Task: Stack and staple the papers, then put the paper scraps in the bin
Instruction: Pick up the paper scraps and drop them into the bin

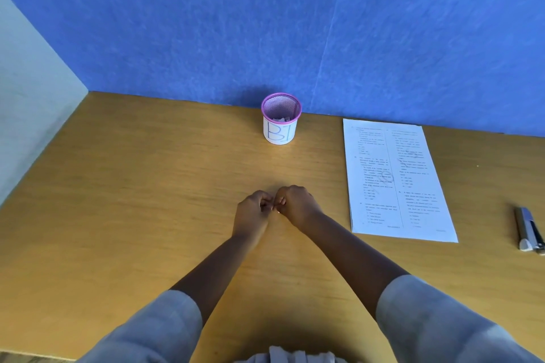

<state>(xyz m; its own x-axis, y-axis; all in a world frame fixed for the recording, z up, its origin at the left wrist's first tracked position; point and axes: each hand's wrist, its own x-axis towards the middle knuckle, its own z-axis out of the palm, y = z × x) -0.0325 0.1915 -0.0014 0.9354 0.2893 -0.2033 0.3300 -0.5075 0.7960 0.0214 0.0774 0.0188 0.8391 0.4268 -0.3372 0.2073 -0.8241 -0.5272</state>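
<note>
I had both hands together over the middle of the wooden desk (124,186), my left hand (253,212) and my right hand (296,205) curled into loose fists with the fingertips meeting. Something tiny and pale showed between them, but I could not tell whether either hand was really pinching it. My grey sleeves (436,312) were pushed up to the elbows.

The desk was a warm yellow-brown board with a faint grain, running back to a blue felt-like wall (265,23) with a seam down its right half. A pale partition (32,103) closed off the left side.

The bin (281,119), a small mesh cup with a purple rim and a white paper label, stood at the back against the blue wall; white scraps (281,119) lay inside it. The papers (395,180) lay flat to my right, printed side up. The stapler (529,230) lay further right, near the edge, apart from the papers.
</note>
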